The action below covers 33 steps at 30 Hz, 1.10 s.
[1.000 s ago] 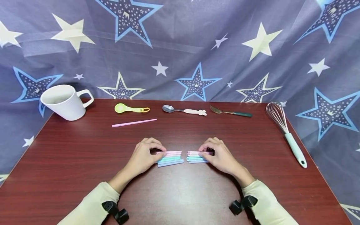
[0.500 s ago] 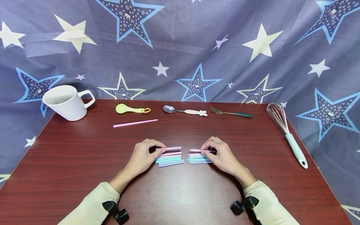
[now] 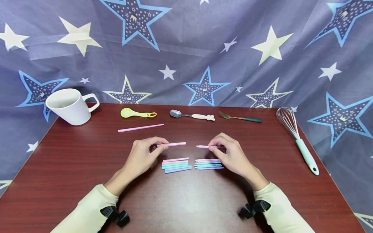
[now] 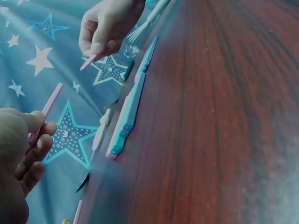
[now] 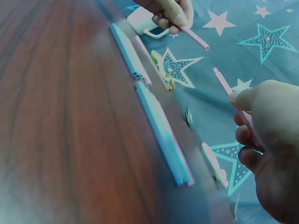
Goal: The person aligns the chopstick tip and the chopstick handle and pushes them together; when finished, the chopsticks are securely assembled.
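My left hand (image 3: 142, 153) pinches a pink chopstick half (image 3: 178, 143) between thumb and fingers, above the table. Its hollow end (image 5: 205, 46) faces right. Opposite it, my right hand (image 3: 233, 155) pinches another pink chopstick half (image 3: 202, 146), whose narrower plug-like tip (image 5: 216, 71) points left. A gap separates the two ends, roughly in line. In front of the hands lie two side-by-side groups of pink, green and blue chopstick halves, a left group (image 3: 176, 165) and a right group (image 3: 208, 164). Each palm covers the outer part of its held piece.
A long pink chopstick (image 3: 141, 127) lies behind the left hand. Along the back edge are a white mug (image 3: 69, 108), a green measuring spoon (image 3: 134, 112), a spoon (image 3: 192, 115) and a fork (image 3: 240, 117). A whisk (image 3: 297, 139) lies at right, and a star-patterned cloth (image 3: 180, 42) hangs behind.
Both hands have lifted a pink chopstick half from the groups and moved them away from me, toward the back. The other pieces stay in place.
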### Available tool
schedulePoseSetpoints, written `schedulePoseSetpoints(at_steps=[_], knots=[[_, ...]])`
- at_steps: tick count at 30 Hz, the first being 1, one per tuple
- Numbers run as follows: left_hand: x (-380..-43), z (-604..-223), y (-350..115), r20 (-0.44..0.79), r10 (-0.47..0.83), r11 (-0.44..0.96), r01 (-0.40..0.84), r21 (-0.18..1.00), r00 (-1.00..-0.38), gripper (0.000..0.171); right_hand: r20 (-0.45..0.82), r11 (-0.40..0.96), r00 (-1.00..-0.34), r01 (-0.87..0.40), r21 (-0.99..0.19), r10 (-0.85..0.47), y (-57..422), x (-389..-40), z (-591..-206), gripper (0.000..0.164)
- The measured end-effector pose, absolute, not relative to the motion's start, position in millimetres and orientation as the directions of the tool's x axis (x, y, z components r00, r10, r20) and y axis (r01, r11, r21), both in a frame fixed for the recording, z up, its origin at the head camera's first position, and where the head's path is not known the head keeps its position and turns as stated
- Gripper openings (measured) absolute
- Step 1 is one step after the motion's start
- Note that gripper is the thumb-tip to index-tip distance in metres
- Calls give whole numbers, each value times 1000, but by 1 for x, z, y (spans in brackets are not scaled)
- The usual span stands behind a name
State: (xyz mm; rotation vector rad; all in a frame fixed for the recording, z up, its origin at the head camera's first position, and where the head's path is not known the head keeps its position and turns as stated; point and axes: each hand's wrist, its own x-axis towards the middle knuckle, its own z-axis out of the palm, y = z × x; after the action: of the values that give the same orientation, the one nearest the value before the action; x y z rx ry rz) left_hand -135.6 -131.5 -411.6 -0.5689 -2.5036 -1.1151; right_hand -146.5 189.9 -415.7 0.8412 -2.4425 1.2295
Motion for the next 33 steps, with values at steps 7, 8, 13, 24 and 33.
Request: schedulePoseSetpoints(at_steps=[7,8,13,24,33], knots=[[-136,-409,-129,490,222,613,511,602,-843,6,515,454,-783,-622,-638,-350,182,-148,-409,15],[-137,-408,-129,495,224,612,516,599,-840,6,514,452,-784,-620,-641,-347,181,-148,-409,15],[-137,-408,-129,506,233,606,531,592,-830,7,510,439,-793,-610,-660,-335,177,-147,-407,12],[-134,-408,-129,504,249,613,537,579,-827,9,521,434,-781,-624,-650,-344,172,-143,-407,12],[-133,-409,-128,486,257,610,530,589,-835,9,532,423,-771,-636,-645,-349,170,-141,-410,4]])
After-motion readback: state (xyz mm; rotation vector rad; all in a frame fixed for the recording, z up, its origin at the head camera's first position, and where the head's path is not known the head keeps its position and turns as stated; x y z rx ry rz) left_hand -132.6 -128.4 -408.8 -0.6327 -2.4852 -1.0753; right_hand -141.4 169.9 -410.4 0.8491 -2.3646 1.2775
